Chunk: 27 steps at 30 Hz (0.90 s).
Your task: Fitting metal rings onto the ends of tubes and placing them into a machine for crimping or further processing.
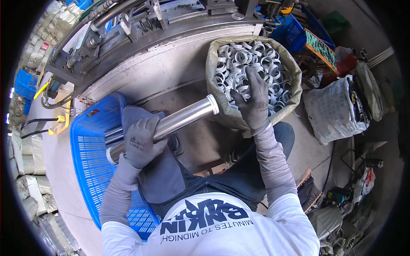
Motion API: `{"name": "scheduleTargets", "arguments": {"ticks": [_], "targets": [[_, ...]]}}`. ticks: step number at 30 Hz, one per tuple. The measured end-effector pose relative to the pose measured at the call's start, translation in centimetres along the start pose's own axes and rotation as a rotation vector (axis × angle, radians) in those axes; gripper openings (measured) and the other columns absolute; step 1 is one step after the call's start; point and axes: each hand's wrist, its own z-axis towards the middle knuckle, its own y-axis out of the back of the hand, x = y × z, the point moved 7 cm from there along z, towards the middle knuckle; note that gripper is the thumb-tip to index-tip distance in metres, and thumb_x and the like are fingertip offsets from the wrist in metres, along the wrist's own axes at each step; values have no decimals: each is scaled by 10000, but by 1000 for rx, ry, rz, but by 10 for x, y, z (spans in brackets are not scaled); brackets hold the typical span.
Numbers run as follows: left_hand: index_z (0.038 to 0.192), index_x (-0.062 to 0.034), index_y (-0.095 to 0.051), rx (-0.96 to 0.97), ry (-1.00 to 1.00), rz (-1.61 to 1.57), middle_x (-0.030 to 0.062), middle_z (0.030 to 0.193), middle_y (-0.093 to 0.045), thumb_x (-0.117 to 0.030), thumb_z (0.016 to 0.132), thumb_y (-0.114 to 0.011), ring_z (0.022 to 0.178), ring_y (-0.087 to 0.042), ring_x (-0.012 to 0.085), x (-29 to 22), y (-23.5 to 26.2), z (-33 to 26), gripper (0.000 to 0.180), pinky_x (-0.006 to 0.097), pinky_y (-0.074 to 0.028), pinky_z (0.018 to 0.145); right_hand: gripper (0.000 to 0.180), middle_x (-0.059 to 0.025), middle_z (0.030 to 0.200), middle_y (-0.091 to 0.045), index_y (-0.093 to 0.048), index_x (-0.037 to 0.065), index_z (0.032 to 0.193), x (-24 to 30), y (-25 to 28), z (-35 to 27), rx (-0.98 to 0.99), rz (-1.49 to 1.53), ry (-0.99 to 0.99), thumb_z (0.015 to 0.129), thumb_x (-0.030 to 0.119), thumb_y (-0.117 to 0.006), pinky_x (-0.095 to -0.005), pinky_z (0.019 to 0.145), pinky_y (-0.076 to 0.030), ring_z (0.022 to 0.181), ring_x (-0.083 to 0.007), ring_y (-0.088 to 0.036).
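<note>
My left hand (144, 140), in a grey glove, is wrapped round a shiny metal tube (183, 118). The tube slants up to the right, and a white ring (212, 104) sits at its far end. My right hand (256, 102), also gloved in grey, is over the near side of an open sack (212, 77) full of pale plastic-looking rings (241, 57). Its thumb and fingers are spread, with no ring seen between them. Beneath my left hand a dark flat pad (162, 179) covers my leg.
To the left stands a blue slatted basket (87, 153) with more metal tubes (113, 133) in it. A metal machine bench (158, 40) runs along the far side. A stuffed white sack (333, 111) stands at the right, and wrapped bundles (32, 164) are stacked at the far left.
</note>
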Motion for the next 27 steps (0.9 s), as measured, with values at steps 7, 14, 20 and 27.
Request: {"name": "scheduleTargets", "arguments": {"ticks": [7, 14, 20, 27], "targets": [[1309, -6, -610, 115, 6, -85, 229, 1132, -689, -218, 722, -808, 1050, -666, 429, 2, 4, 24, 654, 502, -519, 931, 741, -186, 1289, -626, -652, 108, 1409, -13, 6, 1, 78, -4, -148, 718, 130, -918, -454, 1041, -481, 1192, -365, -588], [1384, -42, -591, -82, -41, 133, 222, 1274, -654, -178, 786, -788, 1193, -614, 438, 35, 46, 82, 645, 509, -474, 1030, 517, -99, 1252, -662, -645, -19, 1369, -56, -11, -23, 88, 782, -742, 887, 69, -807, -315, 951, -515, 1088, -181, -623], [1346, -96, -570, -425, 11, 456, 174, 1265, -662, -263, 847, -782, 1188, -642, 375, 97, 109, 223, 568, 502, -484, 1023, 501, -76, 1177, -683, -596, -64, 1407, -46, -28, -25, 214, 849, -783, 936, 32, -739, -269, 908, -518, 1033, -122, -625], [1381, -109, -572, -392, 194, 648, 166, 1298, -673, -285, 873, -755, 1213, -649, 353, 177, 95, 339, 568, 509, -503, 1033, 497, -29, 1041, -652, -610, -60, 1385, -56, -41, -34, 251, 778, -746, 930, 62, -770, -242, 758, -480, 871, -84, -558]]}}
